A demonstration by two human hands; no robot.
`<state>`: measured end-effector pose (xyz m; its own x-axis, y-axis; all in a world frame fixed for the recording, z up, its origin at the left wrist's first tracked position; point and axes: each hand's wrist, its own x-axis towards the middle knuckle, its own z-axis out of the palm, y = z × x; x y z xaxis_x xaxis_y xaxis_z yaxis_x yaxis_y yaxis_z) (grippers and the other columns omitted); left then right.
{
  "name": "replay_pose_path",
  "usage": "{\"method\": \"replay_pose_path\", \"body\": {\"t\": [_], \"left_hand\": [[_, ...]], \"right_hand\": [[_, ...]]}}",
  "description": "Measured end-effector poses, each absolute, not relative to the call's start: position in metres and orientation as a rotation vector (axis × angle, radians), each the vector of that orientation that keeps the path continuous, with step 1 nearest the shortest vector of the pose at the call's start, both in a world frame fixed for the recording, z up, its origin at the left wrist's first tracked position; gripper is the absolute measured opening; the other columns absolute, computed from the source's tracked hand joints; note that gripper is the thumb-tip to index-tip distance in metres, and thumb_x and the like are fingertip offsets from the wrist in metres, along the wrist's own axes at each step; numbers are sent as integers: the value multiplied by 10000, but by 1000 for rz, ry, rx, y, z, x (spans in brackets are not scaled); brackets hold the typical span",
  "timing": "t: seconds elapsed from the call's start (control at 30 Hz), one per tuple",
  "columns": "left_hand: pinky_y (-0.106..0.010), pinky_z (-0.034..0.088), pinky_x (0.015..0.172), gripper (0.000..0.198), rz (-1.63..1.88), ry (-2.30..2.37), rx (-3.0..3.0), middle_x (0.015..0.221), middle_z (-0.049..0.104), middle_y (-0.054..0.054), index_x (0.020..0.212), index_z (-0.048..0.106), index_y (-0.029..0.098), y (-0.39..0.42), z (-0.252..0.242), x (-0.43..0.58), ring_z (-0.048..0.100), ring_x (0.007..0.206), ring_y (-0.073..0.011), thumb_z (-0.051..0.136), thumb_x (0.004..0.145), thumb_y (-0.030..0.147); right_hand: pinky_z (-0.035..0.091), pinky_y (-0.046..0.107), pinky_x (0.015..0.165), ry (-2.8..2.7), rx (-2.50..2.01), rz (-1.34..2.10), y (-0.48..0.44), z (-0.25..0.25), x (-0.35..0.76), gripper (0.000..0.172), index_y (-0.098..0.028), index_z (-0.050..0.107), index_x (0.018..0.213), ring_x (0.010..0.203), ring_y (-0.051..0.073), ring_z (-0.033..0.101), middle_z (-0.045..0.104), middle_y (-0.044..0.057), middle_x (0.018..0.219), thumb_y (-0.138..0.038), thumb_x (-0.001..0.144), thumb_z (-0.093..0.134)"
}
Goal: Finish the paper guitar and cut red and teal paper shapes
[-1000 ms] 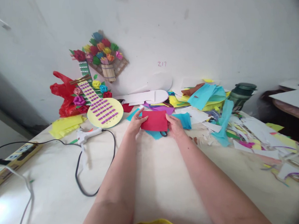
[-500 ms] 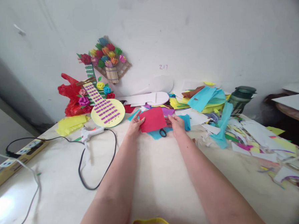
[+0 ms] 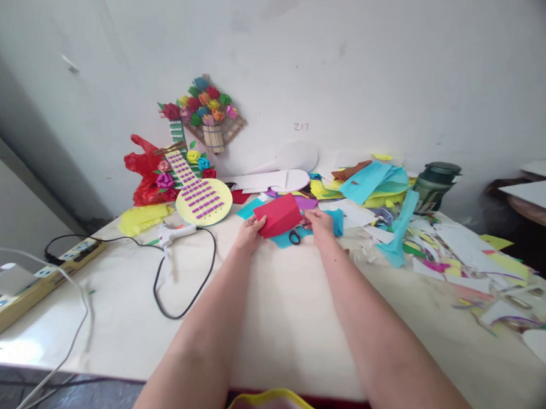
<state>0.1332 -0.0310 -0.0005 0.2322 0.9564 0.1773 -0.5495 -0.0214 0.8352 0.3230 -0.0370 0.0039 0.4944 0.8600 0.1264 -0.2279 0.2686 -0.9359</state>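
A piece of red paper is held up over the middle of the table, bent along its length. Its left end is pinched between the thumb and fingers of my left hand. At the right edge, the fingers of my right hand are closed on the sheet; their tips are small and slightly blurred. Just below the red paper shows the dark handle loop of a pair of scissors, the rest hidden. Blue crepe paper lies under the scissors and both hands.
A white glue gun with a black cord lies left, near a power strip. Behind stand a yellow paper guitar and paper flowers. Coloured paper, a green bottle and scraps fill the right.
The red paper has tilted and bent, turning from a flat sheet to a folded-looking shape. My left fingers have closed more around its edge. The camera view has shifted slightly.
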Motion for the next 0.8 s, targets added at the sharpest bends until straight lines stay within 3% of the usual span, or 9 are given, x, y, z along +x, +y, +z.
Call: {"method": "replay_pose_path", "body": {"t": [0.17,0.3,0.43,0.53,0.67,0.77,0.8], "left_hand": [[-331,514,773,410,1320,565,916,830,710,-71,893,646,125,-42,-1,137,665,792,-208,808,558,299],[-319,511,804,375,1378,584,881,837,709,-71,876,646,123,-41,-5,135,666,823,-200,796,576,290],[-311,510,845,285,1520,652,775,922,703,-77,922,634,150,-34,-7,126,639,961,-207,724,685,280],[-319,514,868,293,1640,727,656,1054,676,-74,1059,612,185,-29,-6,119,569,1107,-224,627,783,282],[-329,514,878,360,1661,751,678,1101,661,-67,1126,588,201,-25,-6,115,511,1179,-247,596,803,357],[-334,509,884,426,1590,653,737,1056,678,-63,1117,589,211,-27,-7,119,525,1163,-254,662,740,396],[-339,503,891,434,1548,610,754,1054,678,-65,1108,592,209,-30,-7,121,525,1162,-255,676,725,396]], "right_hand": [[353,172,332,-778,-1069,844,-41,4,319,165,-166,574,555,389,101,528,560,-30,426,-265,540,705],[344,180,337,-848,-1077,836,-46,5,316,191,-181,514,513,365,93,489,533,-43,410,-305,607,624],[286,203,331,-936,-1159,757,-50,3,320,249,-205,452,458,304,78,376,459,-56,359,-278,688,514],[294,227,368,-1009,-1274,645,-51,0,325,292,-213,455,429,313,90,361,447,-49,345,-271,706,525],[396,261,534,-1131,-1452,448,-49,-2,327,198,-215,553,493,486,144,516,567,-14,472,-254,678,611],[416,309,691,-1357,-1627,168,-50,-1,322,63,-218,651,676,752,216,601,669,46,723,-268,699,621],[409,331,738,-1451,-1687,81,-51,0,319,112,-212,672,762,836,242,599,682,74,823,-298,716,616]]}}
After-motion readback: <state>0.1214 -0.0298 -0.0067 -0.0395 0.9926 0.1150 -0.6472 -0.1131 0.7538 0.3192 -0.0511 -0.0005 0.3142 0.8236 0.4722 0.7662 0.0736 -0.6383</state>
